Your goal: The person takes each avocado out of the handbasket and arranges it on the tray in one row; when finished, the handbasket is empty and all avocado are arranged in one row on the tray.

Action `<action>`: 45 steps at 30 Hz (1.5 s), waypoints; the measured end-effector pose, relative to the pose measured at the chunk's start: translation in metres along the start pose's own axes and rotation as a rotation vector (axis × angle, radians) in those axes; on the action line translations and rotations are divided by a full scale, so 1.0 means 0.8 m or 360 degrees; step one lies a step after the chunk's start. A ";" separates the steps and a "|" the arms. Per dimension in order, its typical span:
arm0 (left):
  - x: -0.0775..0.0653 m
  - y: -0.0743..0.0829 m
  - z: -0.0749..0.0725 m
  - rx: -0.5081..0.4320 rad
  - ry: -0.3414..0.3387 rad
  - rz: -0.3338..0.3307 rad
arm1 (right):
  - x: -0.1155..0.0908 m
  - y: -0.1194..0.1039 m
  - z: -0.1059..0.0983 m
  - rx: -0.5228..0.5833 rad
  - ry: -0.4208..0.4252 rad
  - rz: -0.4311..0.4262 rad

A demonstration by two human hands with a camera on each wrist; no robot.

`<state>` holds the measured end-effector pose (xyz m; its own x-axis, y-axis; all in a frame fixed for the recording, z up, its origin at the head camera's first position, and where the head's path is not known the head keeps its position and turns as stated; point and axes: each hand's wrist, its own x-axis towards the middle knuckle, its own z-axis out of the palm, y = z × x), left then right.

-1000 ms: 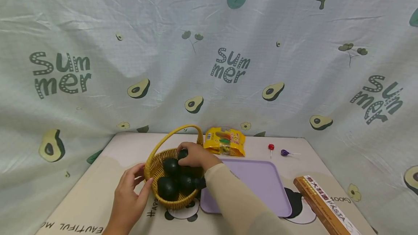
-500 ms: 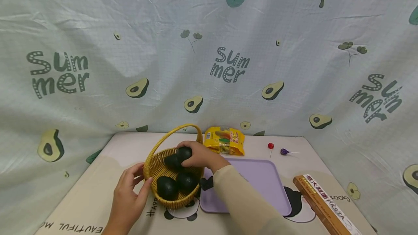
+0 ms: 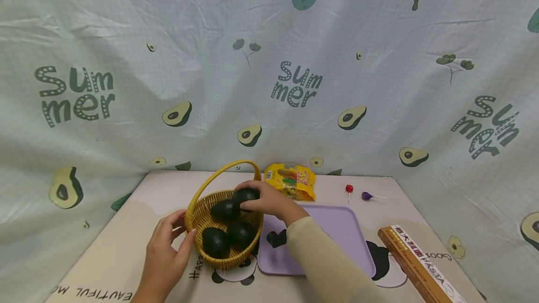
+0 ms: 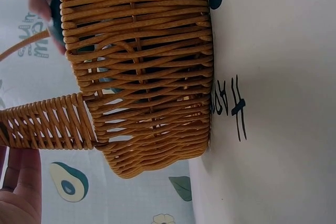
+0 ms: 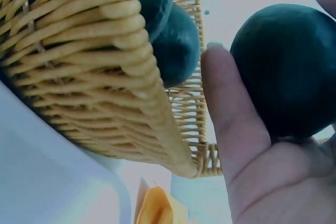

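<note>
A yellow-brown wicker basket (image 3: 225,263) with a tall arched handle stands left of the middle of the table. Three dark green avocados lie inside: one at the back (image 3: 224,210), one at the front right (image 3: 241,234) and one at the front left (image 3: 215,242). My left hand (image 3: 166,251) holds the basket's left side at the foot of the handle; in the left wrist view its fingers (image 4: 23,177) pass behind the handle. Between thumb and fingers, my right hand (image 3: 271,200) grips another avocado (image 5: 289,72) at the basket's right rim.
A purple tray (image 3: 337,233) lies right of the basket, partly under the right sleeve. Behind are a yellow snack bag (image 3: 290,181), a red lollipop (image 3: 349,189) and a purple lollipop (image 3: 367,196). A long pasta box (image 3: 421,265) lies at the right edge.
My right hand has lifted an avocado from the back of the basket and moved it right, towards the rim. My left hand has stayed at the handle's foot.
</note>
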<state>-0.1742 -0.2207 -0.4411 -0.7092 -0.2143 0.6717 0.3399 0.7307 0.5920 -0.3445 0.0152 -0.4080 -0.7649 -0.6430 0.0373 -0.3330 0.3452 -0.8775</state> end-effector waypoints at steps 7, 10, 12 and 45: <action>0.002 0.000 0.000 -0.0027 0.0011 0.0031 | -0.015 -0.006 -0.014 -0.0008 -0.0005 -0.0022; 0.002 0.000 0.000 -0.0031 0.0011 0.0030 | -0.022 -0.008 -0.020 -0.0030 0.0030 -0.0008; 0.002 0.001 -0.001 -0.0024 0.0008 0.0026 | -0.026 -0.007 -0.023 -0.0006 0.0033 0.0000; 0.000 0.003 -0.003 0.0000 -0.0014 0.0003 | -0.082 0.034 -0.038 0.0068 0.0219 0.0015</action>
<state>-0.1722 -0.2207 -0.4389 -0.7140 -0.2072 0.6688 0.3411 0.7312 0.5907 -0.3198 0.0873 -0.4198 -0.8372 -0.5392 0.0915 -0.3040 0.3197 -0.8974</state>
